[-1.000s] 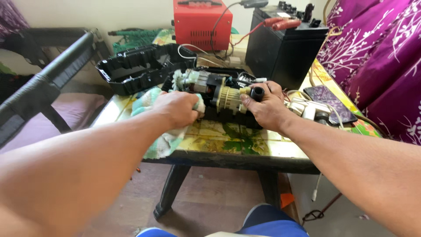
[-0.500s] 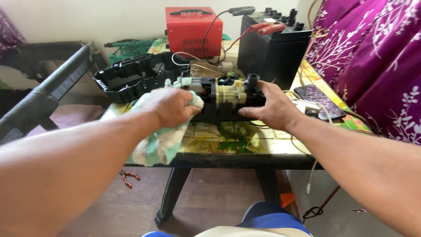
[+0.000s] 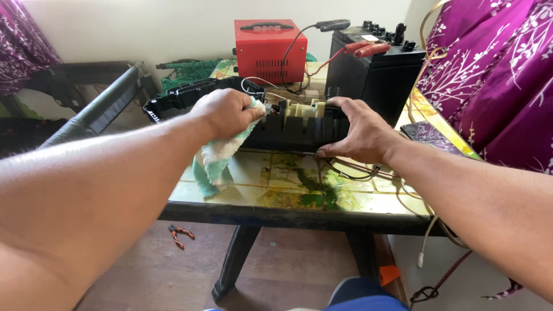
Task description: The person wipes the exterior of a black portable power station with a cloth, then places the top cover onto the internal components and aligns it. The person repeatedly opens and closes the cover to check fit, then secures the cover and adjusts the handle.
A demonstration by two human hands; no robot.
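My left hand (image 3: 226, 113) grips a green and white cloth (image 3: 216, 162) and presses it against the left end of an electric motor (image 3: 299, 109). The motor, cream and dark, sits in a black plastic housing half (image 3: 288, 133) on the table. My right hand (image 3: 356, 131) lies over the right end of that housing, fingers spread, steadying it. Loose wires (image 3: 351, 170) trail from under my right hand.
Behind stand a red metal box with a handle (image 3: 269, 49) and a black battery (image 3: 371, 72) with red and black clamps. Another black housing half (image 3: 178, 98) lies at left. A phone (image 3: 426, 133) and purple floral fabric (image 3: 495, 80) are at right. Pliers (image 3: 180, 235) lie on the floor. Table edge (image 3: 288, 217).
The view has dropped lower, so the motor now sits down inside the housing. My left hand moved up and right with the cloth. My right hand shifted from the motor's end onto the housing.
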